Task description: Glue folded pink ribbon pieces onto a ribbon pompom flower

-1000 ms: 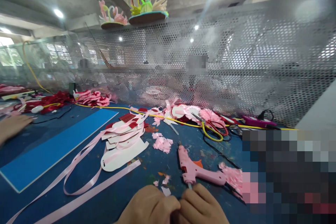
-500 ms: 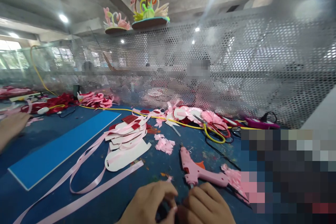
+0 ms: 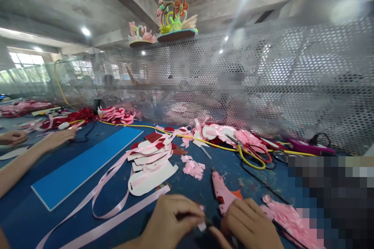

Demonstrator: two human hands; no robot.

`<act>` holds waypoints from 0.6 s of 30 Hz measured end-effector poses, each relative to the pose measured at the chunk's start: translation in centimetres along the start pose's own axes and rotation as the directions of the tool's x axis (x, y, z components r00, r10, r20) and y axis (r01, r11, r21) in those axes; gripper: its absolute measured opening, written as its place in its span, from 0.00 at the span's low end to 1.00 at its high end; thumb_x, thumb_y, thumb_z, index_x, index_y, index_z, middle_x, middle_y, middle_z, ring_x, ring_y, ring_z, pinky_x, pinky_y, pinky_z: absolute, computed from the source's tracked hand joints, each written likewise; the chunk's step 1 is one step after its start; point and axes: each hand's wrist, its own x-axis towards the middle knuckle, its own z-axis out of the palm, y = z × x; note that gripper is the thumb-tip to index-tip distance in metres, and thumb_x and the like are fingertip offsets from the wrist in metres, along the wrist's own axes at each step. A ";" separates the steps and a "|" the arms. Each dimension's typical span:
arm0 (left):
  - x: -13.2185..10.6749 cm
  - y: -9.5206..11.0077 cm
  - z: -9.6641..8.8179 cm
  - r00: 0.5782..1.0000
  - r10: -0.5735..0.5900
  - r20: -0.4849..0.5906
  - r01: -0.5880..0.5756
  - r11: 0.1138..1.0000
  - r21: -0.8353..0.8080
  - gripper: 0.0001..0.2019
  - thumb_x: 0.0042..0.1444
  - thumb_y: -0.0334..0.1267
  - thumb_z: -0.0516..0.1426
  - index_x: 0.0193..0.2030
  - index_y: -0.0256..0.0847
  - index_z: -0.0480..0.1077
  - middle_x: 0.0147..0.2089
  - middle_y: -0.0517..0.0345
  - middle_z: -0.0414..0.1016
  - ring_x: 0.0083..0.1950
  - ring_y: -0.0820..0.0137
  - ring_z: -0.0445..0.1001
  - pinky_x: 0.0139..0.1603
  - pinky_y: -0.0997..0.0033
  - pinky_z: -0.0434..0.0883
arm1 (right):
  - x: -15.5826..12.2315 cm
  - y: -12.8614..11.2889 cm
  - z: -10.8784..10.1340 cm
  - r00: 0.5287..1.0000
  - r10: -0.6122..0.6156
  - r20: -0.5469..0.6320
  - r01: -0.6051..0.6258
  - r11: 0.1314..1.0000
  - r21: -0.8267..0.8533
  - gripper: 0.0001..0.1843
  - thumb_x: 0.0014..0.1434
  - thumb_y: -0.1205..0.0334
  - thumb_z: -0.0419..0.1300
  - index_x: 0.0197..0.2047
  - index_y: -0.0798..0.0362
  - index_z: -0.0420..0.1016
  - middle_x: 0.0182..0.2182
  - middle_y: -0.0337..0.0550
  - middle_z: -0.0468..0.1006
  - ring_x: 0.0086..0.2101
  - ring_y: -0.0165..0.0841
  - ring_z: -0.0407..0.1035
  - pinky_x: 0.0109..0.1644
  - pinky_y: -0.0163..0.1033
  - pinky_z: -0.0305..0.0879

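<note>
At the bottom centre, my left hand (image 3: 175, 218) pinches a small pale pink piece (image 3: 202, 226), apparently ribbon, between thumb and fingers. Close beside it on the right, my right hand (image 3: 249, 221) has its fingers curled and its thumb pointing toward the piece. What those fingers hold, if anything, is hidden. A pink hot glue gun (image 3: 221, 190) with an orange trigger lies just beyond my right hand, which covers part of its body. Small pink ribbon cuttings (image 3: 193, 168) lie beyond the hands. A long pink ribbon strip (image 3: 117, 220) runs out to the left.
White cut-out shapes with pink ribbon (image 3: 153, 175) are stacked at mid-table. Left of them lies a blue board (image 3: 87, 169). Scissors (image 3: 254, 159) and a yellow cord (image 3: 201, 139) lie farther back, before a perforated metal screen (image 3: 187, 81). Another person's hand (image 3: 62, 135) reaches in at left.
My hands have moved slightly apart, showing the small pale piece. My right hand now overlaps the glue gun. The other person's arm reaches farther in, and the view has shifted left.
</note>
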 end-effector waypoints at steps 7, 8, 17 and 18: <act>1.7 -0.8 -1.6 0.994 -0.092 -0.054 0.095 0.993 0.064 0.11 0.56 0.40 0.54 0.34 0.41 0.77 0.36 0.57 0.80 0.39 0.67 0.76 0.43 0.72 0.69 | 7.2 5.7 0.7 0.892 0.195 0.409 -0.185 0.981 -0.065 0.14 0.63 0.64 0.46 0.31 0.55 0.69 0.29 0.46 0.71 0.33 0.36 0.64 0.38 0.40 0.55; 1.7 -1.0 -1.3 0.997 -0.078 0.003 0.078 0.994 0.075 0.13 0.58 0.42 0.52 0.35 0.41 0.78 0.36 0.57 0.80 0.40 0.67 0.76 0.43 0.72 0.68 | 8.6 6.4 1.4 0.860 0.205 0.467 -0.197 0.978 -0.067 0.14 0.64 0.66 0.44 0.35 0.56 0.70 0.33 0.49 0.72 0.36 0.37 0.65 0.40 0.42 0.57; 0.4 -1.8 0.8 0.974 -0.005 0.228 0.033 0.992 -0.119 0.31 0.61 0.54 0.39 0.39 0.34 0.77 0.35 0.50 0.79 0.37 0.67 0.76 0.41 0.72 0.70 | 13.5 9.2 11.3 0.400 -0.094 0.912 -0.129 0.979 0.157 0.15 0.62 0.58 0.55 0.50 0.55 0.67 0.46 0.45 0.71 0.41 0.34 0.69 0.43 0.45 0.68; 0.4 -1.8 0.8 0.974 -0.005 0.227 0.037 0.990 -0.137 0.32 0.61 0.54 0.39 0.39 0.33 0.77 0.35 0.49 0.79 0.36 0.67 0.76 0.40 0.72 0.70 | 13.6 9.3 11.9 0.367 -0.099 0.925 -0.132 0.979 0.157 0.15 0.62 0.58 0.55 0.50 0.55 0.67 0.46 0.45 0.71 0.41 0.34 0.69 0.43 0.45 0.69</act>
